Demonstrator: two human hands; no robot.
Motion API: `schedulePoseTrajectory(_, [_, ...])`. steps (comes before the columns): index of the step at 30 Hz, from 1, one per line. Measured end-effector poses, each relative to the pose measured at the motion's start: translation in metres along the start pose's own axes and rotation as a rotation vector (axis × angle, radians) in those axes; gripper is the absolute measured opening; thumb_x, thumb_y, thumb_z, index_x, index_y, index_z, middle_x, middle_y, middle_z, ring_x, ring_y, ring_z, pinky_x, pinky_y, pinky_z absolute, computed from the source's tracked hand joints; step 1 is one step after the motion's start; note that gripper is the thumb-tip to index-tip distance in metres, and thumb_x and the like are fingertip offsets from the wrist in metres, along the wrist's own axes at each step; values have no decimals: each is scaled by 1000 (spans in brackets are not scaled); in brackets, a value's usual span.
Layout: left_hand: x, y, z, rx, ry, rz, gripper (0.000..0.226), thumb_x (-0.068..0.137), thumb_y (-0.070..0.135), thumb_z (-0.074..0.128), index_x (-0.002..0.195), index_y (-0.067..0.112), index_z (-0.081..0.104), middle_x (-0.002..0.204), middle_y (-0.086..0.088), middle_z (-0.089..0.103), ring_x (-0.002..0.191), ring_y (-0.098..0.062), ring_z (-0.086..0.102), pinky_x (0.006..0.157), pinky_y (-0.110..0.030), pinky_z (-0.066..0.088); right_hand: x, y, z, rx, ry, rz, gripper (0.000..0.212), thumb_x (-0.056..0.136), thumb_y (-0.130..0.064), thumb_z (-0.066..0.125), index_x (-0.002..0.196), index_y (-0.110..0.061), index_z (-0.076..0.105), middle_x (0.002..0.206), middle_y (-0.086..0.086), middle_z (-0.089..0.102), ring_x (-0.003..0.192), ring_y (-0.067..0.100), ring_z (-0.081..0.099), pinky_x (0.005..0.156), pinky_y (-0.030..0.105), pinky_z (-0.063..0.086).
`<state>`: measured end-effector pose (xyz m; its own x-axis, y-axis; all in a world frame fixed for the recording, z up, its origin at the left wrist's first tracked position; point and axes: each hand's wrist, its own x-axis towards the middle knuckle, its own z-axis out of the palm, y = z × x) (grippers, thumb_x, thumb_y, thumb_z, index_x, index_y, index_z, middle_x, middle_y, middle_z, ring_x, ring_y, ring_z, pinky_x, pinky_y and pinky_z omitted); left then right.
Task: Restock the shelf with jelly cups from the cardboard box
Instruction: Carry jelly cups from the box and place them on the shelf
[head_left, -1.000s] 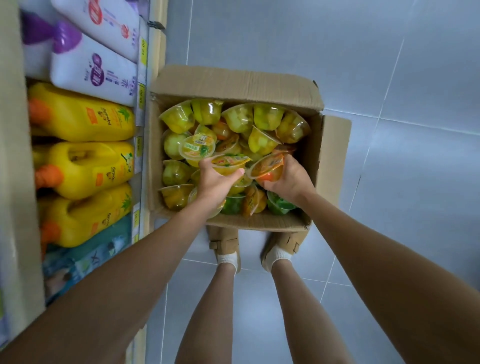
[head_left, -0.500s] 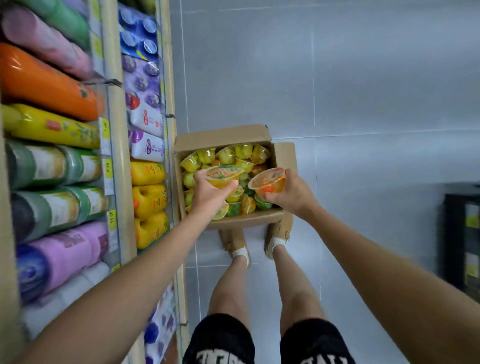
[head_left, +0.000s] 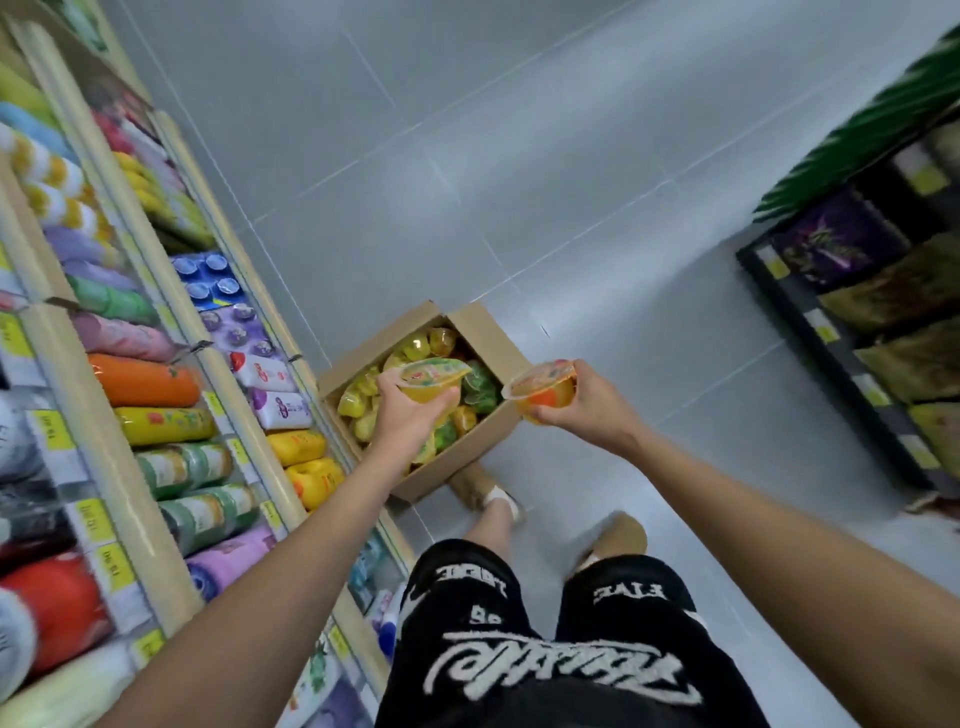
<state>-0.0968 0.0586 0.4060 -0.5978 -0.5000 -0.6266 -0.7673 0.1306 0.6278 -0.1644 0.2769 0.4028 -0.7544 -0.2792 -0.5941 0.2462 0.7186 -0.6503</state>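
An open cardboard box (head_left: 470, 457) sits on the grey tiled floor beside the left shelf, holding several yellow, green and orange jelly cups (head_left: 363, 400). My left hand (head_left: 410, 415) grips a yellow jelly cup (head_left: 432, 383) from below, held high above the box. My right hand (head_left: 592, 402) grips an orange jelly cup (head_left: 545, 389), held up to the right of the box. Both cups are upright with their printed lids on top.
The shelf unit (head_left: 124, 332) on the left is packed with bottles and refill packs behind yellow price tags. A dark shelf (head_left: 852, 322) with bagged goods stands at the right. My legs and tan shoes (head_left: 483, 488) are just behind the box, with open floor beyond.
Both hands have lifted their jelly cups out of the box and well above it. The view has risen and swung right, showing more shelf levels and the right-hand shelf.
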Motion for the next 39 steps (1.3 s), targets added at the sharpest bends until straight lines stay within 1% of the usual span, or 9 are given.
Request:
schedulePoseTrajectory(3, [-35, 13, 39, 22, -63, 69, 70, 77, 22, 79, 130, 10, 35, 117, -1, 48, 102, -13, 49, 81, -23, 39, -38, 37, -28, 57, 67, 43, 68, 69, -37, 81, 124, -12, 51, 112, 0, 61, 100, 17, 59, 84, 32, 51])
schedulePoseTrajectory(6, [-71, 19, 88, 38, -110, 127, 69, 75, 19, 81, 128, 8, 38, 116, -4, 51, 102, -15, 53, 85, -24, 44, -79, 81, -56, 135, 140, 84, 65, 68, -34, 83, 122, -12, 53, 109, 0, 63, 97, 16, 61, 77, 24, 48])
schedulePoseTrajectory(12, [-160, 50, 197, 44, -216, 274, 66, 74, 18, 81, 124, 6, 41, 108, -3, 54, 93, -16, 55, 62, -8, 42, -175, 167, -137, 275, 338, 134, 67, 53, -50, 78, 110, -22, 58, 102, -6, 67, 95, 13, 65, 80, 27, 53])
schedulePoseTrajectory(19, [-274, 125, 321, -18, -425, 484, 60, 73, 19, 82, 116, 9, 41, 107, -4, 56, 90, -15, 57, 73, -25, 46, -286, 230, -265, 353, 646, 92, 60, 72, -35, 81, 119, -17, 49, 107, -4, 57, 93, 12, 55, 65, 17, 43])
schedulePoseTrajectory(23, [-346, 180, 375, -67, -522, 562, 60, 76, 24, 79, 118, 13, 37, 99, 5, 51, 86, -8, 53, 76, -27, 46, -339, 248, -335, 339, 796, 43, 59, 72, -37, 81, 117, -18, 48, 109, -3, 56, 96, 12, 54, 72, 21, 42])
schedulePoseTrajectory(27, [-405, 237, 421, -107, -618, 686, 80, 64, 38, 85, 127, 14, 42, 117, -2, 57, 103, -16, 59, 87, -33, 53, -384, 260, -400, 365, 932, 10, 67, 75, -38, 79, 129, -16, 45, 115, -2, 53, 101, 14, 52, 71, 19, 45])
schedulePoseTrajectory(33, [-482, 319, 472, -116, -722, 888, 75, 79, 32, 77, 136, 15, 32, 119, 2, 46, 101, -10, 49, 64, -11, 40, -439, 270, -488, 372, 1121, -14, 66, 79, -37, 76, 131, -14, 43, 115, -1, 51, 96, 12, 50, 60, 12, 42])
schedulePoseTrajectory(36, [-511, 357, 496, -114, -759, 991, 71, 80, 28, 77, 134, 15, 33, 116, 3, 46, 98, -8, 49, 56, -6, 41, -458, 274, -527, 356, 1237, -30, 64, 80, -35, 76, 131, -12, 45, 116, -2, 51, 99, 11, 48, 71, 17, 40])
schedulePoseTrajectory(39, [-536, 398, 520, -131, -785, 1077, 73, 77, 31, 78, 134, 16, 34, 116, 4, 49, 103, -10, 52, 69, -9, 41, -470, 275, -566, 387, 1321, -57, 61, 81, -32, 76, 130, -12, 46, 111, -4, 51, 99, 12, 52, 73, 18, 42])
